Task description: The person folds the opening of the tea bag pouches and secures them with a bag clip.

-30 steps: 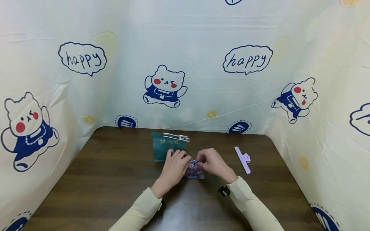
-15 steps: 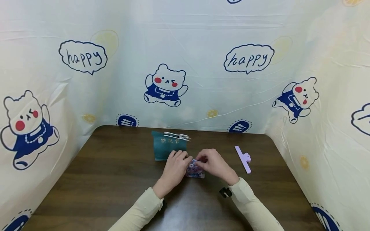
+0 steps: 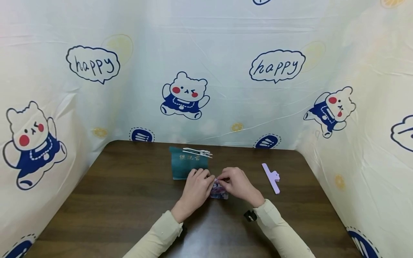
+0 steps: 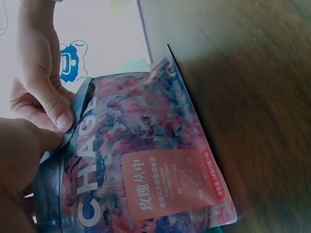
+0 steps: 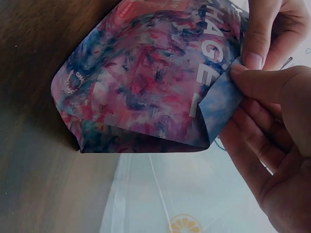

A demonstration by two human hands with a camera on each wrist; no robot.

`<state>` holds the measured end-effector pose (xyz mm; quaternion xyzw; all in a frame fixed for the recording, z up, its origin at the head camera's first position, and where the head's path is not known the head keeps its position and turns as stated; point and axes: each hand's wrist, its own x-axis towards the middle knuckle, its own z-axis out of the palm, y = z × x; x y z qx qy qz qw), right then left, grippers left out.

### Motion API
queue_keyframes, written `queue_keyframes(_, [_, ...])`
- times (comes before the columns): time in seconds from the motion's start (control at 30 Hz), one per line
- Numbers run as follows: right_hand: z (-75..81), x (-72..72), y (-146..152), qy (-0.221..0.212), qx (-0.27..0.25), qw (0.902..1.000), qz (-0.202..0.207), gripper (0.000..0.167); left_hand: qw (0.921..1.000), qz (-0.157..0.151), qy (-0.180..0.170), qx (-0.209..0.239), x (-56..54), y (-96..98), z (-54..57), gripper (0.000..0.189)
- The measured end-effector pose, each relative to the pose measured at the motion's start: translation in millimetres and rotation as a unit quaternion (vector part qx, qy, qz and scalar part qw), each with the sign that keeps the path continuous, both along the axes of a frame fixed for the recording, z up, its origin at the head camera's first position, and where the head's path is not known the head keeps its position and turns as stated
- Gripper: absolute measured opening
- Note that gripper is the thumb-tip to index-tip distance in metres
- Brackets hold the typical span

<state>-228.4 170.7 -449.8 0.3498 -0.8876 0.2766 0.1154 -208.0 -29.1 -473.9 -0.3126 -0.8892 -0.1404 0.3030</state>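
A tea bag pouch, mottled pink and blue with large white lettering and a salmon label, stands on the table with its top edge folded over. My left hand pinches this top edge near the middle, thumb in front. Close beside it, my right hand pinches the folded edge between thumb and fingers, the two thumbs almost meeting. In the right wrist view, the folded-over flap shows pale blue under the right thumb. The left hand hides part of the pouch in the head view.
Behind the left hand stands a teal pouch with white clips across its top. A lilac sealing clip lies to the right on the brown wooden table. Printed cloth hangs around the table.
My right hand has shifted slightly left along the pouch's top edge, closer to the left hand. The left hand, the teal pouch and the lilac clip keep their places.
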Motion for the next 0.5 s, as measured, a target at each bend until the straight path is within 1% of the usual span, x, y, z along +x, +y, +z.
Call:
queue_keyframes(0.07, [-1.0,-0.9,1.0,-0.008,-0.005,0.9999,0.008,0.007,1.0000,0.002,0.000,-0.001,-0.4,-0.2,0.3,0.011])
queue_keyframes(0.2, [-2.8,-2.0,4.0,-0.037,-0.017,0.9990,0.021,0.008,1.0000,-0.001,-0.004,-0.001,-0.6,-0.8,1.0,0.011])
queue_keyframes(0.27, [-4.2,-2.0,5.3,-0.040,-0.020,0.9987,0.026,0.009,1.0000,-0.001,-0.005,0.003,-0.4,-1.0,1.0,0.011])
queue_keyframes(0.33, [-6.6,-1.9,6.4,-0.031,-0.021,0.9989,0.030,0.010,1.0000,-0.001,-0.007,0.007,-0.4,-1.1,0.2,0.012])
queue_keyframes(0.5, [-12.6,-2.4,7.5,0.016,-0.029,0.9988,0.036,0.012,0.9997,-0.004,0.001,0.022,-0.7,-0.9,-1.5,0.012])
